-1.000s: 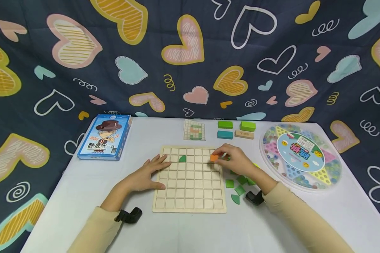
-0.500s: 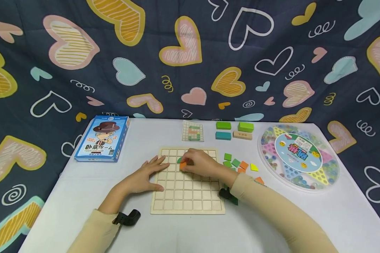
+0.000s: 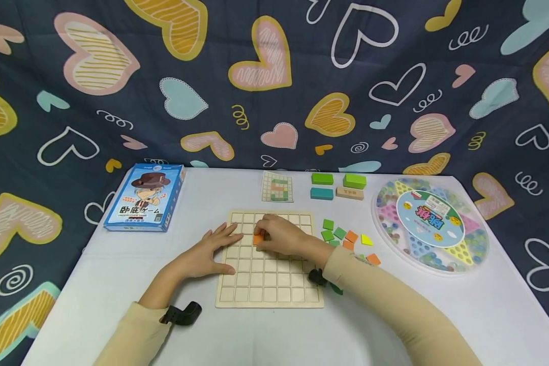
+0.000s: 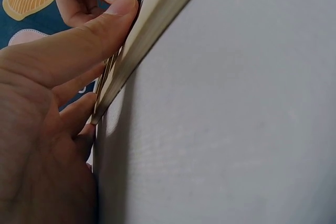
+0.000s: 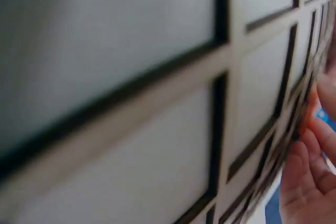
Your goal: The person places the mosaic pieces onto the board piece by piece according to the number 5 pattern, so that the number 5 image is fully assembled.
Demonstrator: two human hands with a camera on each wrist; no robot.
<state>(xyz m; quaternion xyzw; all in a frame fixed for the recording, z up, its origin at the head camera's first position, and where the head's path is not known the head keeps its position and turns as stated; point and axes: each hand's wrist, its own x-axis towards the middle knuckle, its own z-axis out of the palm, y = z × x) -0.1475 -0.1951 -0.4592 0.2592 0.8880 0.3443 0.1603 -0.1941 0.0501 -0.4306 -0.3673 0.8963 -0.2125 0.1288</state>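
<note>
A wooden grid board (image 3: 270, 300) lies on the table before me. My left hand (image 3: 206, 256) rests along its left edge, fingers spread; in the left wrist view the thumb (image 4: 113, 22) lies over the rim. With thumb and fingertips my right hand (image 3: 281, 236) pinches an orange tile (image 3: 258, 239) at a cell in the board's upper left. Only a sliver of that orange tile (image 5: 313, 100) shows among fingers in the right wrist view. The green quarter-round tile seen earlier on the board is hidden by my right hand.
Loose green tiles (image 3: 328, 224), orange tiles (image 3: 351, 236) and a yellow tile (image 3: 366, 239) lie right of the board. Behind it are a pattern card (image 3: 276, 187) and several blocks (image 3: 322, 193). A blue game box (image 3: 144, 198) stands left, a round marble game (image 3: 432, 218) right.
My right hand has carried the orange tile left, from the board's right side to its upper left, then slightly further left. My left hand has stayed on the left edge.
</note>
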